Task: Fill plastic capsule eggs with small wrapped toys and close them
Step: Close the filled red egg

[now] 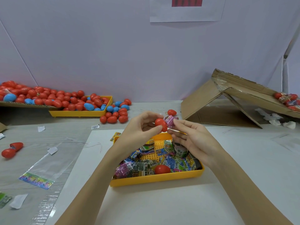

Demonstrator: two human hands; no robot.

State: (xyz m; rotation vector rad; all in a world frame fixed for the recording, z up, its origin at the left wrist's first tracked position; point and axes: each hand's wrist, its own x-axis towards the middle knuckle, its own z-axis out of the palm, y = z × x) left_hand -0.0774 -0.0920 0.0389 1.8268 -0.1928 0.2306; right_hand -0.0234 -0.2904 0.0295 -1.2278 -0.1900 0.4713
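My left hand pinches a red egg half between thumb and fingers, its open side turned right. My right hand pinches a pink wrapped toy whose left end touches or enters the red half. Both hands hover above the far edge of a yellow tray that holds several wrapped toys and another red egg half.
At the far left a second yellow tray and a cardboard sheet carry several red and blue eggs. Loose eggs lie beside it. An opened red egg and clear plastic bags lie left. A tipped cardboard box stands right.
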